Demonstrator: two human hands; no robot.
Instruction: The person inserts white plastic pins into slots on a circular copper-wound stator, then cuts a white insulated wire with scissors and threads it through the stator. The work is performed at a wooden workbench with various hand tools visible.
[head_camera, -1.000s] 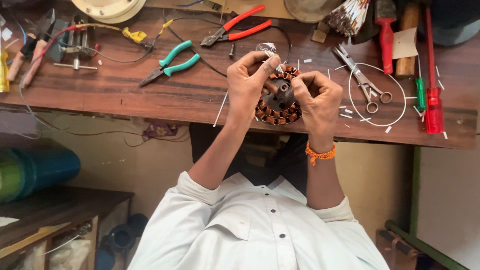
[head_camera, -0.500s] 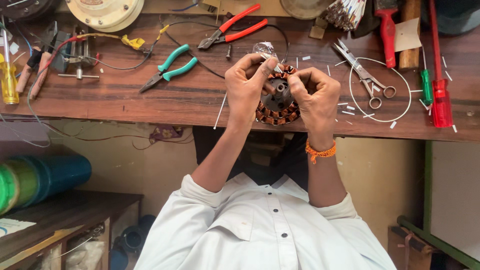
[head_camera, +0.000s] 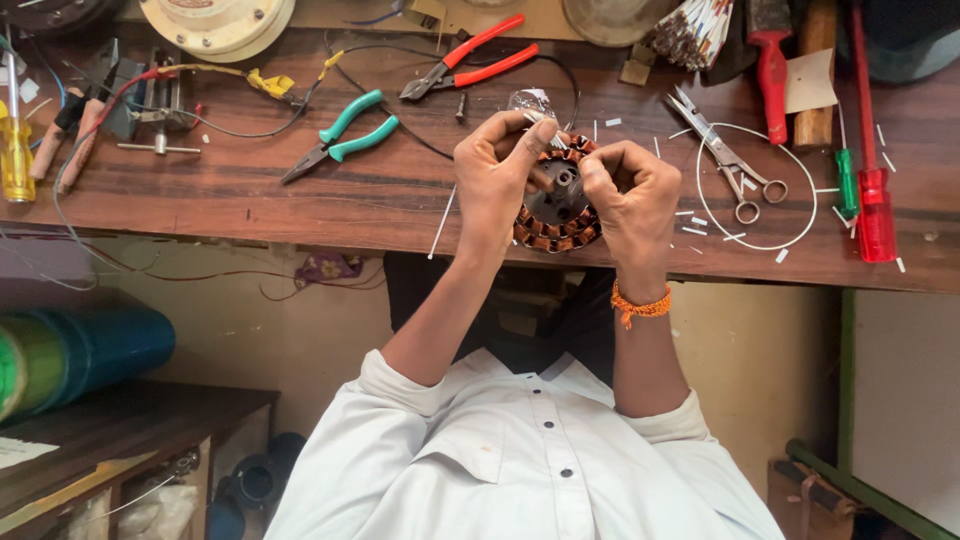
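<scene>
Both my hands hold a round motor stator (head_camera: 556, 215) with copper windings, just above the front edge of the wooden workbench (head_camera: 300, 200). My left hand (head_camera: 493, 180) grips its left side, with fingertips pinching at the top rim. On the other side my right hand (head_camera: 630, 195), with an orange thread band at the wrist, curls over the stator, its fingers pressed on the windings. Part of the stator is hidden behind the fingers.
On the bench lie green-handled pliers (head_camera: 340, 135), red-handled pliers (head_camera: 470, 65), scissors (head_camera: 725, 160) inside a white wire loop, red and green screwdrivers (head_camera: 868, 170), a yellow screwdriver (head_camera: 14, 150) and several white sleeve bits. A blue-green roll (head_camera: 70, 355) lies lower left.
Both hands stay on the stator. The left fingertips have shifted slightly along its top rim, and the view has drifted a little.
</scene>
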